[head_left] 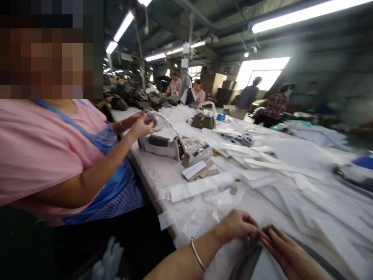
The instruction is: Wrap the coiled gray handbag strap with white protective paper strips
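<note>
Fingertips almost meeting, low in the view! The left hand (239, 226) has its fingers curled and its thumb in, pinching, as far as the blur lets on, the top edge of the dark piece (247, 261). The right hand (281, 249) comes in flat, fingers lying together against that same edge; whether they grip, I cannot tell. The piece sits right between them, beside a pale panel (265, 267), its lower end cut off by the frame. Tight quarters here: if the two hands pull unevenly, that edge could skew or crease, and a loose right side could let it slip.

Up the left wrist, a bracelet (197, 254); it might snag if the forearm drags over loose material. And there's plenty of that! White strips (276, 165) sprawl over the table (154, 167), near enough that a sweeping right elbow could push them out of order. Beyond, small cards (194, 170) lie loosely stacked, easily scattered by a bump. On the left, a co-worker (43, 155) holds the curved handle (167, 120) above a bag (160, 151); two people sharing one edge, so an arm swung wide could jostle the neighbour's work.
</note>
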Available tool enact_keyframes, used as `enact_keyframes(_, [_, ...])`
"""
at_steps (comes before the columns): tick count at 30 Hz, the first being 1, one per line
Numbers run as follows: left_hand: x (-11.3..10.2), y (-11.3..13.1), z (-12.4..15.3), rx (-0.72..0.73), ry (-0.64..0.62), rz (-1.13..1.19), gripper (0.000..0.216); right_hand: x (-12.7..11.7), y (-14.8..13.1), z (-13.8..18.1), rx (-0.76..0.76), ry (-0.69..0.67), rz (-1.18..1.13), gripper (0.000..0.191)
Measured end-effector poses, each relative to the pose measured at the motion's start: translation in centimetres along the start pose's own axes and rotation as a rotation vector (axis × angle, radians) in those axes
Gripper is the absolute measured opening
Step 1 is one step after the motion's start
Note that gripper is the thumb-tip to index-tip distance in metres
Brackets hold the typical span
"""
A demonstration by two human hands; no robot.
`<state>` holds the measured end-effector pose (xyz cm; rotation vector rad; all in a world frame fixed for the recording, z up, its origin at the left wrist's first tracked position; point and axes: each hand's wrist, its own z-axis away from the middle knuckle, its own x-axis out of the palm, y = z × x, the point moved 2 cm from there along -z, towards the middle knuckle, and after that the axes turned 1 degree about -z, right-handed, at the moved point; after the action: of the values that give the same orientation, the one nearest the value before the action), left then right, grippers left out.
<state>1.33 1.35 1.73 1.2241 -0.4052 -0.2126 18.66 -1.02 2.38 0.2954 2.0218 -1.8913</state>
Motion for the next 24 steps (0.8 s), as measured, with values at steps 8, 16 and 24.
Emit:
enact_keyframes(8, [0.0,-0.7,-2.1,0.146,-0.064,-0.026,0.024,1.1,-1.7,-0.7,0.323,0.023,-0.647,0.034])
enact_keyframes(16, [-0.2,-0.8,-2.1,0.134,-0.004,0.001,0.024,1.7,-1.1,-0.8,0.412,0.235,-0.732,0.035])
enact_keyframes(24, [-1.2,0.2,-1.9,0.095,-0.015,0.166,0.029,0.6,-1.9,-0.4,0.293,0.141,-0.489,0.041])
